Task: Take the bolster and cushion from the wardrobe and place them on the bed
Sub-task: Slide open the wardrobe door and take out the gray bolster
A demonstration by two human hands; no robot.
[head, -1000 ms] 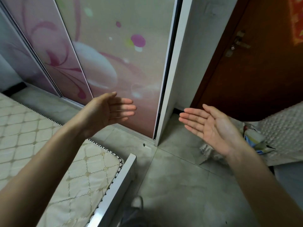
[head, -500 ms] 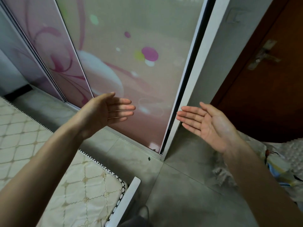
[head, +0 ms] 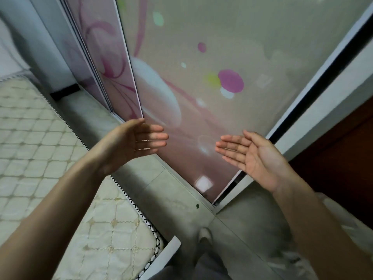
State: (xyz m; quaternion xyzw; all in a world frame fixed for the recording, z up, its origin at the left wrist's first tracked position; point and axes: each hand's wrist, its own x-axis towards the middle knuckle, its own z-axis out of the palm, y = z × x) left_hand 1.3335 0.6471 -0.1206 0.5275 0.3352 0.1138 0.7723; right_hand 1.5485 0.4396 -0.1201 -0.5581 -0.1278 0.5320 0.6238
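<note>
Pink glossy wardrobe door (head: pixel 201 87) shut, straight ahead | bolster, cushion unseen, presumably behind it | left hand (head: pixel 133 142) and right hand (head: pixel 254 156) spread flat, empty | right nearer door's opening edge | bed (head: pixel 50 168) at left

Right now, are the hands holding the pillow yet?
No. The left hand and right hand are both open and empty, raised in front of the closed wardrobe door. No bolster or cushion shows.
</note>
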